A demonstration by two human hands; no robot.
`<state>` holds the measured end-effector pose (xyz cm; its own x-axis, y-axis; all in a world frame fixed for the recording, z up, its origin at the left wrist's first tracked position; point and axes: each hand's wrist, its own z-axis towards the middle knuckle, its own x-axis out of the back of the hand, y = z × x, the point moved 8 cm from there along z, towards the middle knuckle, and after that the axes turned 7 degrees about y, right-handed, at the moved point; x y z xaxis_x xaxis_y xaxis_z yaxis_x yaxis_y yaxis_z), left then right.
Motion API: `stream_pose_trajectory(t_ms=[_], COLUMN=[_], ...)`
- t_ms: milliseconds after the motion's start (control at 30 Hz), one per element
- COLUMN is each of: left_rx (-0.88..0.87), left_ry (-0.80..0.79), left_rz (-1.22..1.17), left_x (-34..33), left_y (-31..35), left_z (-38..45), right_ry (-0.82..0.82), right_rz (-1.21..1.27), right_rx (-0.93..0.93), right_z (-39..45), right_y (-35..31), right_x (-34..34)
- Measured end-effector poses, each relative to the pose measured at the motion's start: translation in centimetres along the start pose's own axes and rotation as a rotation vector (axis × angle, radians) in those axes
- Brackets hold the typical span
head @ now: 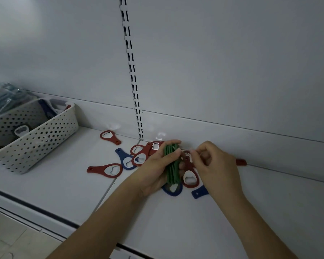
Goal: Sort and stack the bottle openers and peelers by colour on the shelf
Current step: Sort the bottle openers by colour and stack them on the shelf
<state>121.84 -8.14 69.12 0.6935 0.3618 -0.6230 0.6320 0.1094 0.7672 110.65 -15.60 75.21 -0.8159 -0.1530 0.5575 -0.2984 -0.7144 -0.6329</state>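
My left hand (157, 169) wraps around a bundle of flat green plastic bottle openers (171, 165), held on edge just above the white metal shelf (195, 221), thumb across the top and fingers curled underneath. My right hand (211, 163) sits just beside it, fingers bent, thumb and forefinger pinching at the bundle's upper end. Both forearms reach in from below. Red bottle openers (108, 170) and blue bottle openers (124, 158) lie scattered beneath. A white perforated plastic basket (45, 135) stands well left.
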Motion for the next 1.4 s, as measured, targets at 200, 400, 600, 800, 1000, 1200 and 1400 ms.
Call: stream_pose_trajectory(t_ms=[200,400,600,800,1000,1200,1400], left_rx=[-0.123,-0.071,-0.132,-0.217,-0.266,-0.252,-0.284], left_ry=[0.084,0.189,0.137,0.158,0.125,0.045,-0.008], left_rz=[-0.093,-0.145,-0.122,0.069,0.192,0.272,0.634], left_x=[1.1,1.2,0.6,0.7,0.8,-2.4,-9.7], left_y=[0.9,0.6,0.8,1.5,1.3,1.6,-2.7], left_z=[0.4,0.7,0.2,0.2,0.2,1.9,2.9], right_ry=[-0.287,-0.467,-0.494,-0.468,-0.462,-0.374,-0.157], right_rz=[0.116,0.402,0.423,0.396,0.405,0.321,0.101], right_rx=[-0.096,-0.322,-0.297,-0.244,-0.282,-0.266,-0.394], right_z=[-1.2,-1.8,-1.8,-2.0,-2.0,-1.7,-5.0], right_y=[0.2,1.0,0.2,0.1,0.4,1.1,8.8], right_x=[-2.2,-3.4,-3.6,-4.2,-4.2,0.4,12.7])
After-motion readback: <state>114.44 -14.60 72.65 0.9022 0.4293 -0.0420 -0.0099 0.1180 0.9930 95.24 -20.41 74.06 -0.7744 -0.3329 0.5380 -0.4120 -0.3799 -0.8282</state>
